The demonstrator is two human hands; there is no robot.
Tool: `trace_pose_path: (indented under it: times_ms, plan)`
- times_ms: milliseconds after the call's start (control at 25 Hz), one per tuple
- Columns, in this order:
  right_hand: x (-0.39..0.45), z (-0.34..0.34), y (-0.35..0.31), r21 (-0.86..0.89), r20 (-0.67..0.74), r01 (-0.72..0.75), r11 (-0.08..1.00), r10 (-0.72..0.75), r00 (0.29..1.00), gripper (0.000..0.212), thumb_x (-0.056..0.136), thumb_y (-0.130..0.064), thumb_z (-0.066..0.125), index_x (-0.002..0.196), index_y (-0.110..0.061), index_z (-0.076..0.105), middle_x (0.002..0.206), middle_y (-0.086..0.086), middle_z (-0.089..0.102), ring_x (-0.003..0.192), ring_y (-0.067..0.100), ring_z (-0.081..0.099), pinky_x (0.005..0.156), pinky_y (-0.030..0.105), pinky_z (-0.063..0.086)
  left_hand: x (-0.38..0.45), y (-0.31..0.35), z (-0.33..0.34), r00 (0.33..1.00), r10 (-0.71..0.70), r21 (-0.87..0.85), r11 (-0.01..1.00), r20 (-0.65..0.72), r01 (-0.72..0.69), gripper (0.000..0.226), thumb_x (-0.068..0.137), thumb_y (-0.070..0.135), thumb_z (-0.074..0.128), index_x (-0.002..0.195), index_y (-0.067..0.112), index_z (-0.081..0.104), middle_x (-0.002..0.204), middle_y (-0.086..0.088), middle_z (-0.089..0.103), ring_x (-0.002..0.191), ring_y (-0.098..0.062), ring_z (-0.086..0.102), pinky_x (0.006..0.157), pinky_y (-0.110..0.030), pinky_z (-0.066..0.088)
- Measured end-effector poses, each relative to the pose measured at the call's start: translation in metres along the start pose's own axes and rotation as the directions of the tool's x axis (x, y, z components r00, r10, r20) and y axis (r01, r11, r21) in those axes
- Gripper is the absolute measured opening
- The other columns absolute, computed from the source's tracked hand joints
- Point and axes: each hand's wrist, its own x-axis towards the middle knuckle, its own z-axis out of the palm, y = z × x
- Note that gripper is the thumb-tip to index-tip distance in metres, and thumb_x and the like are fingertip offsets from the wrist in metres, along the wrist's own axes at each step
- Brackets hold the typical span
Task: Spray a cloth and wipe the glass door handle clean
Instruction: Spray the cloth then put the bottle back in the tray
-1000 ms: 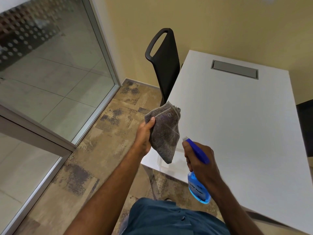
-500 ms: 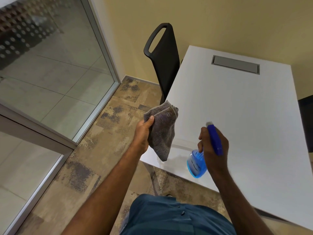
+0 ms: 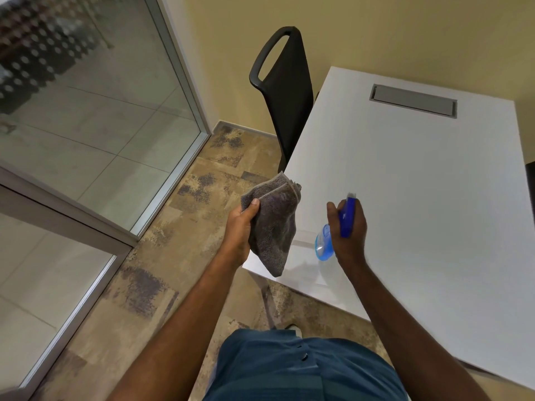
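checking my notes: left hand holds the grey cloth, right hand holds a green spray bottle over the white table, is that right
Not quite: the head view shows a blue spray bottle, not a green one. The rest holds: the left hand holds the grey microfibre cloth, and the right hand holds the bottle over the white rectangular table.

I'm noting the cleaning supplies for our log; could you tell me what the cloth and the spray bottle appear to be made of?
The cloth, held in the left hand, looks like grey microfibre: a fuzzy matte nap, a stitched hem and soft drape. The spray bottle, in the right hand, seems to be clear, glossy plastic holding blue liquid, with an opaque blue plastic trigger head.
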Motion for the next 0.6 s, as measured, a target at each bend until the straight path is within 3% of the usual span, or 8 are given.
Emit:
trace_pose_path:
  times_ms: [160, 440, 600]
  plan:
    - [-0.003, 0.007, 0.013, -0.006, 0.011, 0.025, 1.000, -0.025, 1.000, 0.018, 0.099, -0.019, 0.067, 0.097, -0.015, 0.050, 0.079, 0.006, 0.054, 0.067, 0.017, 0.054, 0.066, 0.013, 0.050, -0.002, -0.001, -0.004, 1.000, 0.005, 0.009, 1.000, -0.012, -0.005, 0.016, 0.110, 0.024, 0.056, 0.115, 0.017, 0.070, 0.099, 0.003, 0.082, 0.091, -0.011, 0.079, 0.068, -0.022, 0.061]
    - [-0.017, 0.006, 0.041, -0.040, 0.021, -0.029, 0.999, 0.030, 0.999, 0.017, 0.099, -0.015, 0.067, 0.099, -0.007, 0.052, 0.080, 0.006, 0.054, 0.067, 0.009, 0.054, 0.067, 0.014, 0.050, 0.000, 0.000, -0.008, 0.999, -0.012, 0.011, 1.000, -0.035, 0.013, 0.015, 0.110, 0.023, 0.057, 0.113, 0.015, 0.070, 0.094, 0.004, 0.082, 0.086, -0.010, 0.079, 0.065, -0.021, 0.060]
    - [-0.024, 0.007, 0.055, -0.065, 0.016, -0.040, 0.997, 0.041, 0.999, 0.021, 0.099, -0.015, 0.067, 0.100, -0.001, 0.052, 0.081, 0.013, 0.055, 0.068, 0.022, 0.053, 0.068, 0.022, 0.052, 0.002, 0.002, -0.007, 0.999, -0.018, 0.009, 1.000, -0.030, 0.018, 0.016, 0.110, 0.023, 0.057, 0.114, 0.015, 0.070, 0.096, 0.003, 0.082, 0.088, -0.011, 0.079, 0.066, -0.021, 0.061]
